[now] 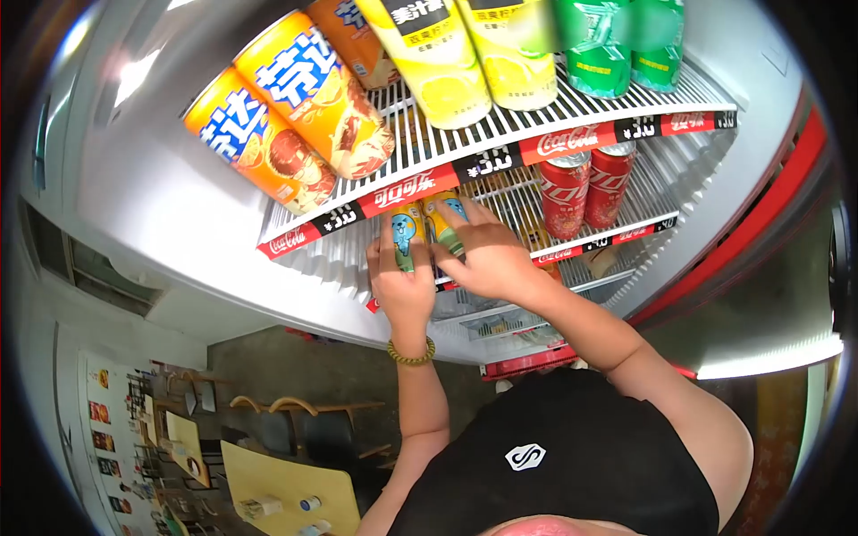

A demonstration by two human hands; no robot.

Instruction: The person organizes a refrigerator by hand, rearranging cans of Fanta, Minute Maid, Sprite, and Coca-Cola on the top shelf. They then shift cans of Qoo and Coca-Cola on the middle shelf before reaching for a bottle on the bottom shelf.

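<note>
Qty: orange cans [313, 89] x3, yellow cans [438, 67] x2, green cans [597, 54] x2, red cans [563, 192] x2, teal-label cans [407, 232] x2.

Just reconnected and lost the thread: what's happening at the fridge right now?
A person is at an open drinks fridge. The left hand grips a yellow-and-blue can on the second shelf; the right hand holds the neighbouring can. Red cola cans stand to their right, orange cans on the shelf above.

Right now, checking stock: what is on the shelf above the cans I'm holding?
Orange cans, yellow cans and green cans stand there; these front ones hide whatever is behind them.
</note>
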